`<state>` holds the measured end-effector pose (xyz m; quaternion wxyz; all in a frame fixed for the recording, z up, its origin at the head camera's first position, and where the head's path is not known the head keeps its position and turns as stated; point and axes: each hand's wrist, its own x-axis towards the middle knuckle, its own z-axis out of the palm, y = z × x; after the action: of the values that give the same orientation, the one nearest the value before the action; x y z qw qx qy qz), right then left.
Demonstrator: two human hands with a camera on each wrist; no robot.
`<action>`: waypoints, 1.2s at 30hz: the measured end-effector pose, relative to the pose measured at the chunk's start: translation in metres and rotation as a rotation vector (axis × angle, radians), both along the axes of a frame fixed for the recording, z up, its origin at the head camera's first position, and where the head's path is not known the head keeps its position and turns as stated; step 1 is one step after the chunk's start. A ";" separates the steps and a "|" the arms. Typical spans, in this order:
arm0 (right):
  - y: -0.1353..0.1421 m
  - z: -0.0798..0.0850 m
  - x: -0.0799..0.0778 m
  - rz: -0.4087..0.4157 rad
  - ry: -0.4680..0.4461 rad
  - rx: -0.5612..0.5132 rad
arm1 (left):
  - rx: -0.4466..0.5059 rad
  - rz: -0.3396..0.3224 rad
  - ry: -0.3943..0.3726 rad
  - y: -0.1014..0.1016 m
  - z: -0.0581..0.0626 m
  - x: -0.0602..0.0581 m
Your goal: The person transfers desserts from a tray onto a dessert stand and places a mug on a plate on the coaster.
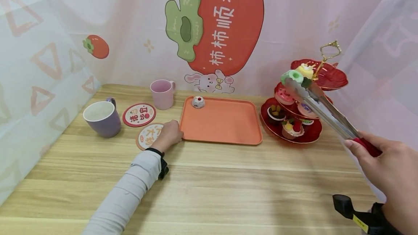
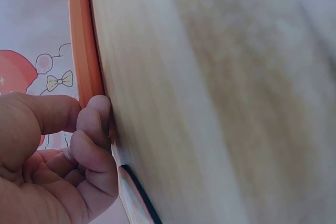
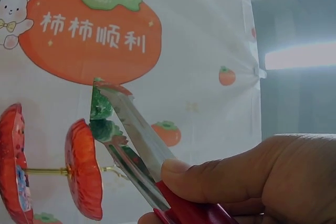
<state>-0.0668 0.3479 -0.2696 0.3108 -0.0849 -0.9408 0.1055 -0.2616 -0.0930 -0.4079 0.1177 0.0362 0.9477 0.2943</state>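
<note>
My left hand [image 1: 169,133] pinches the near left corner of an orange tray [image 1: 222,126], thumb and curled fingers at its rim [image 2: 86,51] in the left wrist view. A small white cake with a red cherry [image 1: 198,102] sits in the tray's far left corner. My right hand [image 1: 388,162] grips metal tongs [image 1: 330,113] by their red handles [image 3: 191,205]. A pale green ring-shaped doughnut [image 1: 292,76] is between the tong tips, raised near the top of a red tiered stand [image 1: 331,75]. One tong blade partly hides the doughnut.
On the stand's tiers are a yellow cake [image 1: 305,70], a pink doughnut [image 1: 284,96], a fruit tart [image 1: 292,130] and other sweets. At left stand a purple mug [image 1: 106,120] and a pink mug [image 1: 162,95], near a red-rimmed coaster [image 1: 139,115] and an orange-rimmed coaster [image 1: 145,139].
</note>
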 end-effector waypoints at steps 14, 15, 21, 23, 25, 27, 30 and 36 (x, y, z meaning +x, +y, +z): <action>-0.005 0.020 0.003 0.023 0.053 -0.202 | -0.005 0.010 0.023 0.000 -0.002 -0.001; -0.003 0.021 0.003 0.023 0.049 -0.210 | -0.005 0.010 0.024 0.000 -0.002 -0.001; 0.009 0.022 0.000 0.010 0.057 -0.218 | -0.010 0.002 0.033 -0.001 -0.001 -0.001; 0.011 0.023 0.000 0.000 0.066 -0.194 | -0.010 -0.004 0.037 -0.001 0.000 0.000; 0.015 0.023 -0.001 -0.011 0.091 -0.160 | -0.007 -0.010 0.035 -0.001 0.000 0.000; 0.019 0.023 -0.003 -0.033 0.101 -0.121 | -0.004 -0.009 0.030 -0.001 0.001 0.000; 0.024 0.024 -0.006 -0.091 0.073 -0.098 | -0.002 -0.006 0.022 -0.001 0.001 0.000; 0.030 0.026 -0.013 -0.205 -0.058 -0.170 | -0.004 -0.008 0.026 -0.001 0.001 0.000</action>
<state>-0.0802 0.3776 -0.2433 0.2844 -0.2097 -0.9234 0.1500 -0.2615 -0.0938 -0.4072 0.1068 0.0436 0.9496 0.2915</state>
